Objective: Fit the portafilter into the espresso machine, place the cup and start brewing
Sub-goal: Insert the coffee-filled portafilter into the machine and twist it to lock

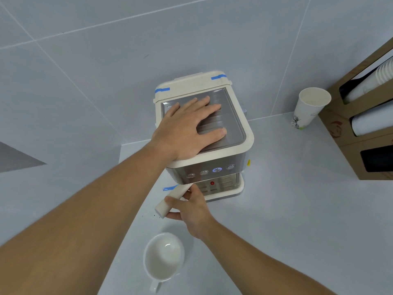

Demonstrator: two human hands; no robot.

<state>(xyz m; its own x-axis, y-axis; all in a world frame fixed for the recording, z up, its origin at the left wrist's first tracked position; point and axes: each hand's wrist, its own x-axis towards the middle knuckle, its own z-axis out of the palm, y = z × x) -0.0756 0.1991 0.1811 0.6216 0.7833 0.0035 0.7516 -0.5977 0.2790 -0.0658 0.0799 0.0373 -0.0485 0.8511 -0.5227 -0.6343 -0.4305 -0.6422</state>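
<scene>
While left hand (187,128) lies flat, fingers spread, on espresso machine (214,167) and right hand (191,207) grips portafilter handle (172,201), basket end hidden underneath; white cup (162,255) lower centre, paper cup (308,107) upper right.

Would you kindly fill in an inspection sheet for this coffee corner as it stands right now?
Surface: pale countertop, a few dark specks near the portafilter handle.
Job's things: espresso machine with one button lit blue; portafilter handle angled out from under its front; white cup empty, on the counter in front of the machine, not under it.
Clutter: paper cup upright by the wall.
Hands: left hand flat on the machine top; right hand gripping the handle.
Cables: nothing seen.
Surroundings: tiled wall; cardboard cup dispenser at right.
</scene>
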